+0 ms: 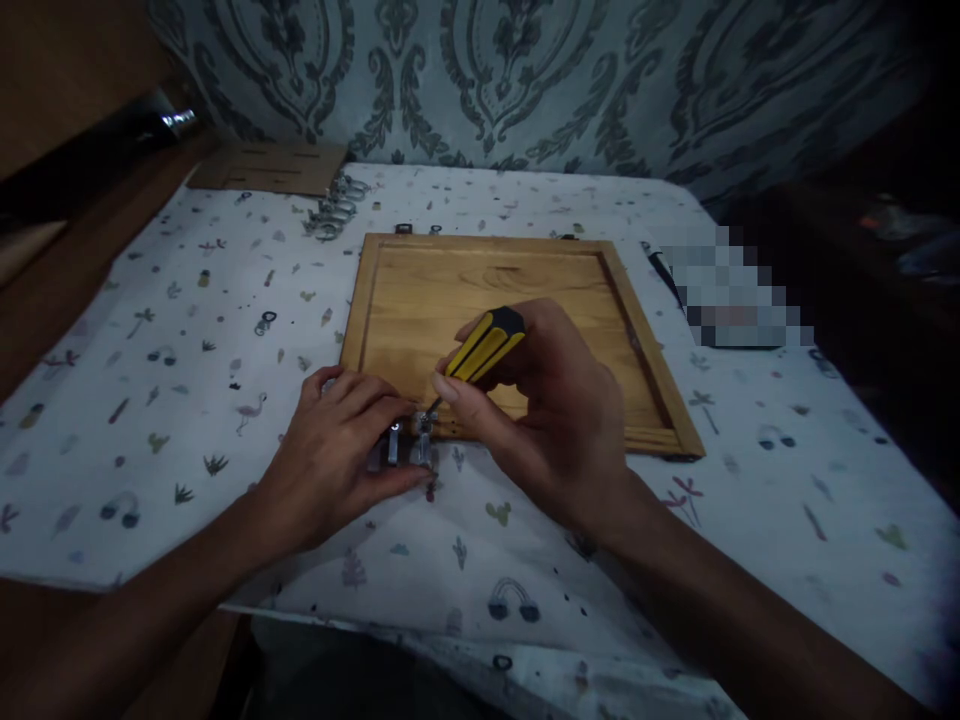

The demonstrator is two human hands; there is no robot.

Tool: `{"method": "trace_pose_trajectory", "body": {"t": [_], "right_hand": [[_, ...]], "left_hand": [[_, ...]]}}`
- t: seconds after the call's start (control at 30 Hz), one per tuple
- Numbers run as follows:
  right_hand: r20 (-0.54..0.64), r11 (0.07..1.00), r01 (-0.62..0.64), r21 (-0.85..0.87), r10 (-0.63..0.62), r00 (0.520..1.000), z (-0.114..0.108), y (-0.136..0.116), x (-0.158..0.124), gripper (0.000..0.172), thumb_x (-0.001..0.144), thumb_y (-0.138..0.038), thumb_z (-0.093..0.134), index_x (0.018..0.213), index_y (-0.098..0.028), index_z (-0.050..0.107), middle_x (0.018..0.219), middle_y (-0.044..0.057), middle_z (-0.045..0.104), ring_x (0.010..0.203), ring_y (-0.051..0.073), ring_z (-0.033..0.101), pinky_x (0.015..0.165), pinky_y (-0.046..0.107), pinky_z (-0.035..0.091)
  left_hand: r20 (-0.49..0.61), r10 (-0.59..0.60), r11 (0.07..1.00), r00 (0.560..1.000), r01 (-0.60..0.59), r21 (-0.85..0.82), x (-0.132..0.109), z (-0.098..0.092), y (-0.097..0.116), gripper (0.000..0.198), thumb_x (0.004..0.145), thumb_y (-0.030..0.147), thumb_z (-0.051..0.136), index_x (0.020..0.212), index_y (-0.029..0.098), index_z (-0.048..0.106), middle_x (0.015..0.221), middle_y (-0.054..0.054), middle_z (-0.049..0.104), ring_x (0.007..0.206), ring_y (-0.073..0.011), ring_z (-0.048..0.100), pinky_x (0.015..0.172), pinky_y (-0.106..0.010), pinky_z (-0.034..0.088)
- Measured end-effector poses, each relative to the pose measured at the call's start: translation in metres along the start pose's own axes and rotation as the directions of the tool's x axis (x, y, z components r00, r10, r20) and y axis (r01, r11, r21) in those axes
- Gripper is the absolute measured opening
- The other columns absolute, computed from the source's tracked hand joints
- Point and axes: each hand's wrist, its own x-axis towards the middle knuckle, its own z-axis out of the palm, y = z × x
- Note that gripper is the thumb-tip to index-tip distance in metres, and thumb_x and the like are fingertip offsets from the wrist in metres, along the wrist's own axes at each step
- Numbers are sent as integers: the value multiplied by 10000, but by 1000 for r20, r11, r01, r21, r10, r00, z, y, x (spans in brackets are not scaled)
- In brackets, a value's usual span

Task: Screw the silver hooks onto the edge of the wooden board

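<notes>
A shallow wooden panel with a raised frame point(465, 300) lies flat on the table. At its near edge sits a small shiny metal latch point(424, 445). My left hand point(330, 455) is closed around the latch, fingers on the frame's edge and thumb on the near side. In my right hand point(566, 415), a yellow-and-black screwdriver point(487, 345) is gripped by its handle, tilted, with its tip down at the latch. Whether the tip sits in a screw is too small to tell. Another metal piece point(394, 443) shows beside the latch, partly behind my left fingers.
A white tablecloth with small printed figures point(247, 500) covers the table. Toward the back left are a pile of metal latches point(336, 208) and a piece of cardboard point(262, 166). A blurred-out object point(731, 290) lies at the right. Patterned wall covering point(495, 80) rises behind.
</notes>
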Motion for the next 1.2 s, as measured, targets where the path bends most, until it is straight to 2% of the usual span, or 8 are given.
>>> {"method": "trace_pose_trajectory", "body": {"t": [0.17, 0.27, 0.4, 0.57, 0.73, 0.9, 1.03, 1.2], "right_hand": [[98, 994, 47, 94, -56, 994, -5, -6, 12, 390, 796, -264, 752, 1128, -298, 550, 1148, 17, 637, 942, 195, 659, 849, 354, 578], [92, 963, -54, 265, 30, 995, -3, -13, 19, 335, 823, -326, 729, 1116, -306, 568, 1123, 11, 662, 981, 192, 673, 895, 360, 576], [211, 825, -196, 530, 96, 973, 4, -19, 33, 189, 863, -441, 661, 858, -257, 620, 825, -13, 690, 786, 158, 685, 786, 326, 599], [520, 563, -391, 728, -82, 850, 8, -16, 52, 422, 883, -451, 628, 551, -208, 534, 617, -19, 644, 489, 100, 562, 518, 252, 504], [624, 513, -466, 721, -188, 758, 12, -15, 63, 592, 915, -534, 536, 441, -218, 376, 360, -77, 270, 333, 51, 238, 364, 209, 250], [526, 554, -423, 717, -32, 850, 19, -20, 58, 677, 859, -745, 438, 437, -240, 280, 386, -61, 191, 350, 76, 207, 350, 250, 214], [213, 736, -293, 610, 204, 955, 30, -35, 39, 674, 887, -775, 275, 485, -236, 286, 431, -38, 238, 382, 102, 268, 391, 275, 342], [2, 800, -219, 559, 263, 965, 39, -44, 29, 654, 907, -745, 158, 519, -235, 287, 458, -23, 279, 412, 124, 346, 452, 289, 405]], "left_hand": [[14, -6, 1000, 1000, 6, -4, 0, -1, 1, 390, 847, 499, 662, 1084, 193, 619, 1029, -61, 675, 999, -263, 583, 970, -489, 345], [20, -22, 1000, 1000, 22, -11, 0, -1, 2, 387, 841, 481, 674, 1104, 202, 625, 1101, -70, 677, 1055, -278, 577, 989, -503, 336], [36, -48, 999, 998, 48, -3, 1, -1, 2, 391, 815, 491, 699, 1083, 212, 645, 1143, -67, 680, 1093, -292, 572, 1001, -514, 333], [2, -18, 1000, 1000, 18, -10, 0, -1, 2, 424, 834, 530, 662, 1112, 210, 642, 1103, -71, 690, 1055, -291, 584, 958, -492, 372], [22, -1, 1000, 1000, 1, 12, 0, -2, 1, 423, 855, 520, 644, 1121, 192, 628, 1144, -87, 678, 1079, -288, 581, 997, -504, 332], [45, -18, 1000, 999, 18, -1, 0, -2, 2, 411, 845, 527, 655, 1095, 203, 622, 1133, -75, 678, 1047, -269, 582, 990, -497, 331], [24, -23, 999, 999, 24, -24, 1, -2, 3, 363, 849, 512, 652, 1022, 195, 623, 1006, -54, 676, 978, -259, 583, 955, -490, 345], [10, -10, 999, 1000, 11, -45, 1, -2, 3, 343, 860, 510, 636, 980, 189, 626, 984, -61, 663, 965, -275, 580, 922, -486, 351]]}}
